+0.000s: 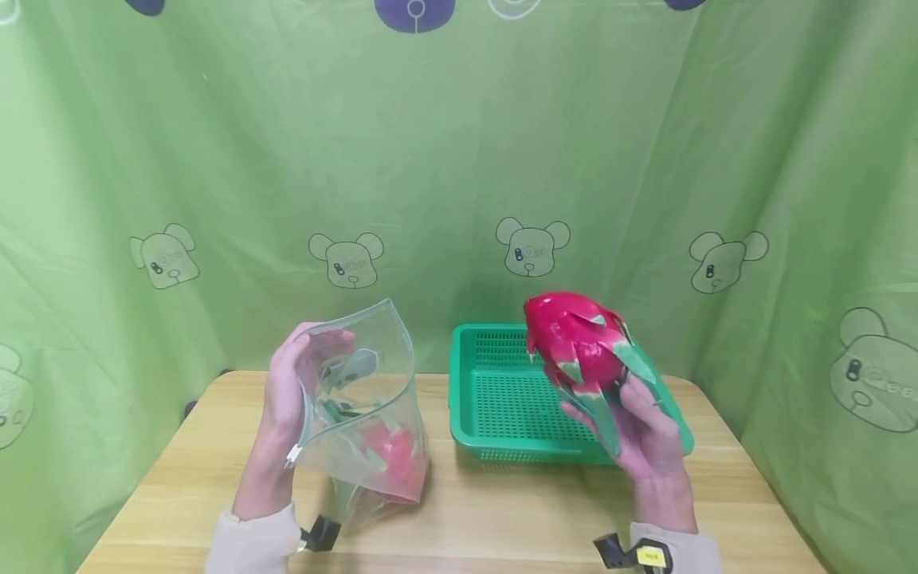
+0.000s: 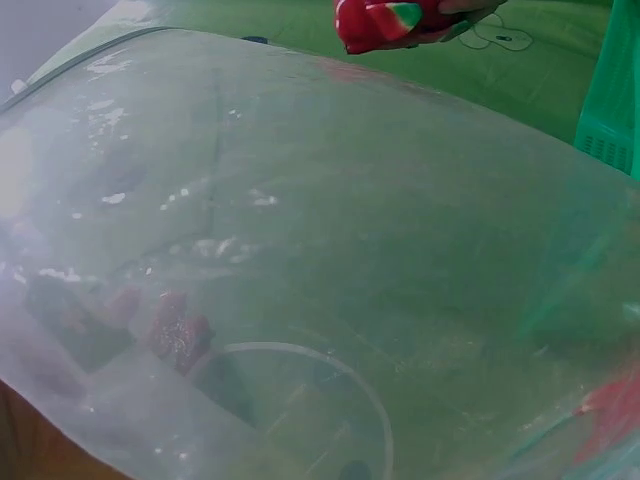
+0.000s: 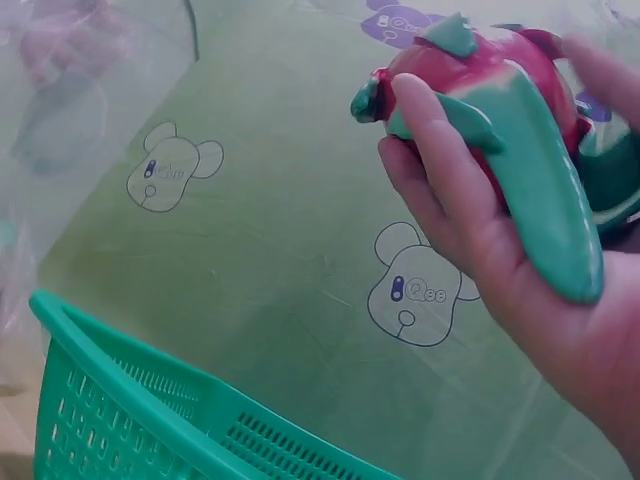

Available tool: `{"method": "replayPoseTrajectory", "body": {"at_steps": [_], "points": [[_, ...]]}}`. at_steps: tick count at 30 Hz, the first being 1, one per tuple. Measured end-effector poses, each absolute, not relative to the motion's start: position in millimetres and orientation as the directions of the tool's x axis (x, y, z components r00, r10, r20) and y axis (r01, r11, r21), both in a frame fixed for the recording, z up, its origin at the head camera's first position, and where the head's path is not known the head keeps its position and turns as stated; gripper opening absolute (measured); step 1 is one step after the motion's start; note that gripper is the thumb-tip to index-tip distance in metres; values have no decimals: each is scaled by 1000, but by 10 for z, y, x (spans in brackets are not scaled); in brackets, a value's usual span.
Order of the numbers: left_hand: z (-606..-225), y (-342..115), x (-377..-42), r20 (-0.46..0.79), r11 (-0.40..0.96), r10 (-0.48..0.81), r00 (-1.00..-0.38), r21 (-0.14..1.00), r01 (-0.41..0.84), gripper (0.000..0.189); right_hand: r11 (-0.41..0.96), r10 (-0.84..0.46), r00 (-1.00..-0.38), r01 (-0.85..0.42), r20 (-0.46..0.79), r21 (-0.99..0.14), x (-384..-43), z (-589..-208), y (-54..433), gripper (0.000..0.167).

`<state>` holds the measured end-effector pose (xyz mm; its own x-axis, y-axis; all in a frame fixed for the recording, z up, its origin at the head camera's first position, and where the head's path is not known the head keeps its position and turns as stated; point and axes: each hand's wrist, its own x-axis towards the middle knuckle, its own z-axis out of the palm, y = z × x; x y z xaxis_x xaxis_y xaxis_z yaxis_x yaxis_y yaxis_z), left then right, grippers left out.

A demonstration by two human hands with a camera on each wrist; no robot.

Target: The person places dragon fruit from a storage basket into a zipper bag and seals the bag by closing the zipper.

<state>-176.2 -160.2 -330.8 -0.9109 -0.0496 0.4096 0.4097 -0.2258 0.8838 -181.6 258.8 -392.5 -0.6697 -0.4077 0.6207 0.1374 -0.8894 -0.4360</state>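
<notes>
My right hand [image 1: 649, 434] grips a red dragon fruit [image 1: 574, 335] with long green scales, raised over the basket. In the right wrist view, its fingers and palm [image 3: 490, 225] support the dragon fruit [image 3: 490, 100] from below. On the left, a clear zip bag [image 1: 358, 446] stands with its mouth wide, and my left hand [image 1: 287, 391] holds it by the left side of the rim. Through the plastic shows another red and green fruit [image 1: 398, 462] low in the bag. The bag's film [image 2: 350, 200] fills most of the left wrist view.
A green perforated basket [image 1: 462, 399] sits on the wooden table [image 1: 488, 526], right of the bag and near the back edge. A green curtain [image 1: 445, 159] with bear prints hangs behind and at both sides.
</notes>
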Motion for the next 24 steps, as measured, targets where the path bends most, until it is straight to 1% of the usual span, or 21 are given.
{"method": "replayPoseTrajectory", "body": {"at_steps": [2,4,11,16,19,24], "points": [[-3310,-1602,-1764,411,-227,-50,-910,883,411,41,-879,-389,-702,88,597,-469,-1808,-3923,2589,71],[-3311,-1602,-1764,413,-227,-49,-909,882,413,42,-869,-366,-721,40,589,-493,-1801,-3909,2587,68],[-3313,-1603,-1760,415,-223,-49,-908,882,415,42,-860,-277,-754,-82,595,-504,-1786,-3874,2577,59],[-3308,-1605,-1747,409,-210,-53,-911,887,411,43,-853,-208,-771,-157,601,-497,-1764,-3900,2568,46],[-3295,-1605,-1745,409,-210,-70,-910,886,414,44,-861,-187,-776,-166,603,-481,-1757,-3912,2555,40],[-3276,-1594,-1758,411,-221,-93,-907,880,421,43,-868,-192,-776,-152,601,-473,-1749,-3917,2527,41]]}}
